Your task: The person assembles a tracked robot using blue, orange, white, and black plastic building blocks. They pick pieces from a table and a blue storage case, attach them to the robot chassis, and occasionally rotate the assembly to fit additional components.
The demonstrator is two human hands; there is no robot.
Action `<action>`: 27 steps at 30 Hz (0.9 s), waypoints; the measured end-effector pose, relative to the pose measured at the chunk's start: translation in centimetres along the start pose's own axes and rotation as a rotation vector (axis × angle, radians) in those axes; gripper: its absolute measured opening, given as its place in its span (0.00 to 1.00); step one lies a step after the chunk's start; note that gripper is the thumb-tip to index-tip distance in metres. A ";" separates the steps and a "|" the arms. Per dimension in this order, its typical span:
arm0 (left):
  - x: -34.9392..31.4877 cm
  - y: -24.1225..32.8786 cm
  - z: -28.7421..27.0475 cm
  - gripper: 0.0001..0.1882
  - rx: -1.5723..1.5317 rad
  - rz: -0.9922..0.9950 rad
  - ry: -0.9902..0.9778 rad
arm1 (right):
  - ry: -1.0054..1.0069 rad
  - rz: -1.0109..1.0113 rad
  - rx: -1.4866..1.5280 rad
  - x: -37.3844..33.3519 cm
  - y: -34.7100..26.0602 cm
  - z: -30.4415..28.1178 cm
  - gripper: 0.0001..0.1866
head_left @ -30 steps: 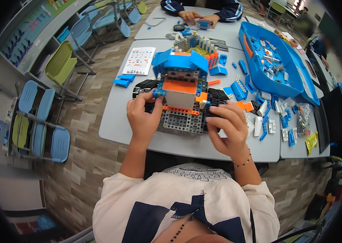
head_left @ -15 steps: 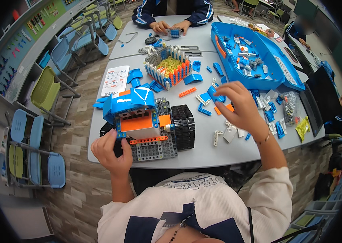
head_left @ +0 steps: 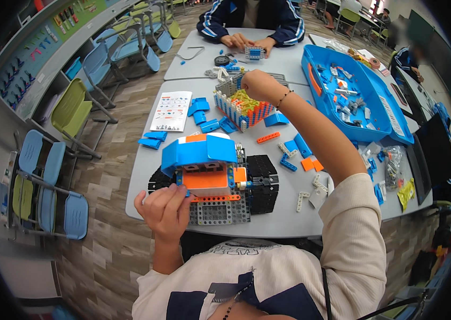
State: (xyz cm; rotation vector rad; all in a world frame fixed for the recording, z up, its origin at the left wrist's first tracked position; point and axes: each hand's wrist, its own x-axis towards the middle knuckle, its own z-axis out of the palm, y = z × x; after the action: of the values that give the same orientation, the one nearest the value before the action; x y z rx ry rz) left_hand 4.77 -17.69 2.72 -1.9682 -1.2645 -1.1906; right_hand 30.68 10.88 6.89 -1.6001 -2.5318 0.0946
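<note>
Risk lies with the model (head_left: 212, 178), which sits at the near worktop (head_left: 145, 160) edge. The left hand (head_left: 165, 209) steadies it alone, fingers curled on its lower left corner. A pull toward the body could tip it off, in my judgement. The right hand (head_left: 257, 85) reaches far over the parts box (head_left: 244, 104), loosely closed; whether it holds a piece cannot be told. Its forearm could sweep loose bricks (head_left: 294, 152). Fingertips of both hands are hidden.

left hand (head_left: 165, 209) curled low, right hand (head_left: 258, 85) outstretched, fingers bent
</note>
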 end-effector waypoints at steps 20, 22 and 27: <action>-1.6 0.3 1.0 0.12 -0.081 -0.090 0.019 | -0.411 0.008 -0.016 3.0 0.8 1.7 0.11; -1.7 0.3 1.0 0.12 -0.084 -0.091 0.019 | -0.487 0.068 0.022 2.9 1.0 0.9 0.10; -1.9 0.2 1.1 0.13 -0.092 -0.098 0.019 | -0.128 -0.138 0.016 3.9 1.6 1.4 0.12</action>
State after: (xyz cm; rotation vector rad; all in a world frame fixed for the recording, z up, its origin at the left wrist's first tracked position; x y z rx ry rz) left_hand 5.08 -17.80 0.51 -1.9739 -1.3319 -1.3338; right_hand 30.28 15.09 5.60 -1.4524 -2.7212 0.2077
